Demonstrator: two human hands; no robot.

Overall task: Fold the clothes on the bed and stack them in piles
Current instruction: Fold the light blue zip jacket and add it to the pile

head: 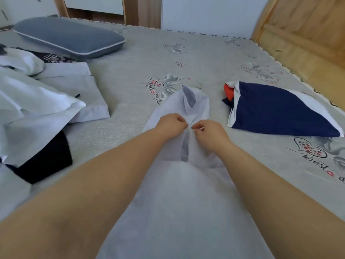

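In the middle of the bed (130, 58), near its front edge, a pale white shirt (179, 193) lies spread lengthwise, its collar end pointing toward the far edge. Both bare arms reach out over it. The left hand (172, 124) and the right hand (209, 130) sit close together on the shirt's front opening, each with fingers pinched shut on a fold of the cloth; what exactly sits between the fingertips, perhaps a button, is too small to tell. Toward the right edge of the bed rests a folded navy garment (280, 111) with white trim and a bit of red showing at its far corner, well apart from the shirt. Along the left edge lies a heap of white clothes (37, 101), unfolded, with a black garment (44, 159) partly under it. A grey pillow (69, 37) sits at the far left corner. A wooden headboard (306, 28) rises along the right side.
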